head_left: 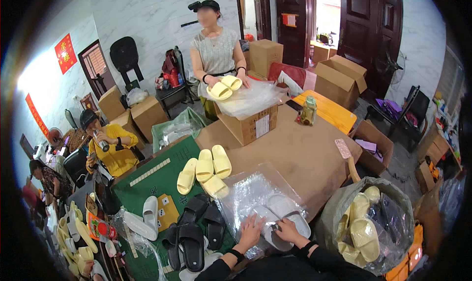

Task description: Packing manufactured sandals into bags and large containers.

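A pair of light grey slippers lies on clear plastic bags near the table's front edge. My left hand rests with spread fingers on the plastic at the left side of the slippers. My right hand is closed on the near slipper; part of its grip is hidden. To the left, several black slippers lie in a heap on the green mat. Pale yellow slippers sit just beyond them.
A sack of yellow slippers and plastic stands at the right. Across the table a person holds yellow slippers over a plastic-covered cardboard box. A jar and a phone are at the far right. White slippers lie left.
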Demonstrator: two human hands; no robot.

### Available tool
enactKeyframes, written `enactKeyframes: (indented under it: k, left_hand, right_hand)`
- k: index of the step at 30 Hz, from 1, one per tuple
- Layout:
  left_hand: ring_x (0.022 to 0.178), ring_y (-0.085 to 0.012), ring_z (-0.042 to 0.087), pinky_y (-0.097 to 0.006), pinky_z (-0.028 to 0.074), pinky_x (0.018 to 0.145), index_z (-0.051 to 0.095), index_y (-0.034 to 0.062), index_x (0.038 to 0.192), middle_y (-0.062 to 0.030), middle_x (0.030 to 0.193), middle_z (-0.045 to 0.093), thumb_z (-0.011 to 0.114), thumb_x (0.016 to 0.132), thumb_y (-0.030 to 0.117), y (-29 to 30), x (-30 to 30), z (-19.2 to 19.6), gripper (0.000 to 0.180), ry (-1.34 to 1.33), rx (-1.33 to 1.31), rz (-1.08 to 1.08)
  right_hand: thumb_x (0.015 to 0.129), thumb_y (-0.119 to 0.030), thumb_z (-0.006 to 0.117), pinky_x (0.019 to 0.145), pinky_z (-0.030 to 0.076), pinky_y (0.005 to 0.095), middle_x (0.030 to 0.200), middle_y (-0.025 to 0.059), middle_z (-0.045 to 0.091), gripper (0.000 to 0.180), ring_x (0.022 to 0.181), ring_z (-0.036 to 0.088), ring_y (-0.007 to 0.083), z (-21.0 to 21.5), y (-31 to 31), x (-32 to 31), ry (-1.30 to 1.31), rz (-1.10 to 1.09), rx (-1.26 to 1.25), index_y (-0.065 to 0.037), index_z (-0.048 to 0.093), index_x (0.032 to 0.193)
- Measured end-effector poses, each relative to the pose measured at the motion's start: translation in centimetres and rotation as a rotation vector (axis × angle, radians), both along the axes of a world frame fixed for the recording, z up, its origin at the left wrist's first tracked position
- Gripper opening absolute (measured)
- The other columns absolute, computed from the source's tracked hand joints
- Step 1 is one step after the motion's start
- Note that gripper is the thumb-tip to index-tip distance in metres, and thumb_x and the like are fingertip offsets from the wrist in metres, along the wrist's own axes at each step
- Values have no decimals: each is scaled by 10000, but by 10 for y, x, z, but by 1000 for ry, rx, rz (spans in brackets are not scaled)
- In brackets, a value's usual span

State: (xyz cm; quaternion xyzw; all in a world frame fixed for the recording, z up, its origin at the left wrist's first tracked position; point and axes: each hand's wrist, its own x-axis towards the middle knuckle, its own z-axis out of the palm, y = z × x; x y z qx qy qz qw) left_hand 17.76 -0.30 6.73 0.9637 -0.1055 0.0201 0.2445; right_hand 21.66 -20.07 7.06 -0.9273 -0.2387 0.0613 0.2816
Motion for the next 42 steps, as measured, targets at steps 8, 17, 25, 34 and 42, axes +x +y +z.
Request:
enactKeyframes:
  k: [8,17,25,34,42]
  left_hand:
    - [1261,-455,198,-595,237,971,332,271,1341,-150,1405,229,438,874,160,-13,2,4,492,11,-164,-172]
    - [1249,-389,295,-461,250,1031,430,203,1289,-172,1384,290,417,868,80,-34,-12,30,438,108,-485,-395]
    - [1186,-341,408,-373,299,1007,487,-15,1170,-215,1257,447,347,914,100,-33,-5,23,313,175,-594,-29]
    - [819,-186,559,-293,446,744,534,-9,909,-116,900,580,362,944,164,-3,10,33,246,40,-1038,589]
    - [887,-350,488,-384,381,813,443,-27,945,-187,904,492,637,742,86,2,14,1,303,-36,-531,549]
  right_hand:
    - [721,-168,576,739,356,460,885,163,507,258,856,490,355,-20,16,26,-293,-175,64,-78,574,963]
    - [737,-283,565,842,341,477,948,142,520,307,966,481,314,-21,32,64,-287,-241,-172,-79,566,966]
    - [758,-211,576,980,258,537,1341,197,341,657,1247,293,402,-39,23,65,77,265,-257,-189,294,1351]
    - [869,-203,522,888,407,293,1124,125,583,292,1040,538,202,88,15,91,787,564,351,-58,594,1112]
    - [691,-229,597,897,423,398,1130,271,523,479,1068,514,366,-75,-79,136,368,-521,-294,57,540,1072]
